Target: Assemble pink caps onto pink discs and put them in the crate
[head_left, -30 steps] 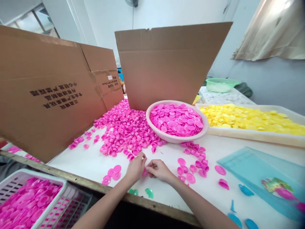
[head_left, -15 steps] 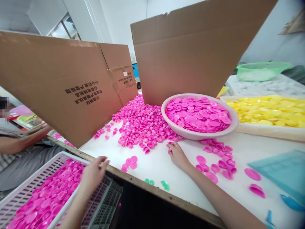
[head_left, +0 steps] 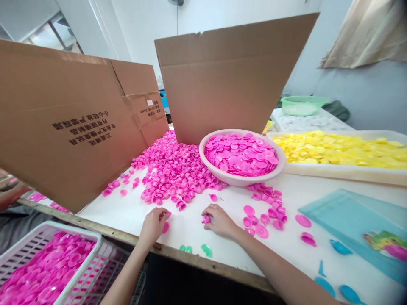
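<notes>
My right hand (head_left: 221,221) grips a small pink cup (head_left: 206,219) with its fingertips, over the white surface (head_left: 187,228). My left hand (head_left: 153,225) has its fingers bent close together, right by a pink disc (head_left: 165,228). I cannot tell if it has hold of anything. A big heap (head_left: 178,171) of pink cups lies beyond my hands. Past my right hand is a bowl (head_left: 241,181) full of pink discs. A green piece (head_left: 206,250) lies nearer me, between my hands. Lower down, left of my left hand, is a basket (head_left: 78,271) of pink pieces.
</notes>
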`<state>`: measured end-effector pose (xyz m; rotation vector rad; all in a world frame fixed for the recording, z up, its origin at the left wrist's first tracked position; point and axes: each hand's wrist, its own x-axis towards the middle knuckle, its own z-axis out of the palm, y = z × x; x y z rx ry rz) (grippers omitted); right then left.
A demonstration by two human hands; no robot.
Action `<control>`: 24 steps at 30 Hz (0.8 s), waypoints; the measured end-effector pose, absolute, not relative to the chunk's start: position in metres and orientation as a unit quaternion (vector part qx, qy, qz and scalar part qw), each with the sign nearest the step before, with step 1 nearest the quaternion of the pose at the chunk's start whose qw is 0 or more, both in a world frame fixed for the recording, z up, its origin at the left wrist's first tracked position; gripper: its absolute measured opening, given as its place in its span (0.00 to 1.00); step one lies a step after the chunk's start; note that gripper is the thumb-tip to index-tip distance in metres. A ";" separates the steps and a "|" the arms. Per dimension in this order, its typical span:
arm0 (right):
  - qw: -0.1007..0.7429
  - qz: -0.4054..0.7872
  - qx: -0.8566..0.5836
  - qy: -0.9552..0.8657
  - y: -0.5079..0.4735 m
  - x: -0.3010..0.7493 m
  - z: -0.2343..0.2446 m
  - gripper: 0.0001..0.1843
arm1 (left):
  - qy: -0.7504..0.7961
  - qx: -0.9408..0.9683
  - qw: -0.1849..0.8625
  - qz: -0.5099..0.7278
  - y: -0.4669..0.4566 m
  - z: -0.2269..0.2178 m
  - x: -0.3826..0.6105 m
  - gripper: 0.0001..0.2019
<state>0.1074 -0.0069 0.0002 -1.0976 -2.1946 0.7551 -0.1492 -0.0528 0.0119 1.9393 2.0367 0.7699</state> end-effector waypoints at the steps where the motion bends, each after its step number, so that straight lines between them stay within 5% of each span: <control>1: 0.293 0.293 -0.406 -0.815 -0.008 0.107 0.002 0.19 | 0.671 0.654 0.168 0.306 -0.053 0.014 -0.140 0.13; 9: 0.335 0.513 -0.404 -0.679 -0.005 0.103 0.004 0.14 | 0.527 0.590 0.423 0.441 -0.033 0.008 -0.049 0.14; 17: 0.260 0.559 -0.521 -0.591 0.001 0.106 -0.003 0.10 | 0.577 0.636 0.366 0.357 -0.015 -0.009 -0.043 0.10; 24: 0.200 0.590 -0.506 -0.596 0.005 0.107 -0.001 0.07 | 0.569 0.602 0.452 0.330 -0.017 -0.012 -0.049 0.11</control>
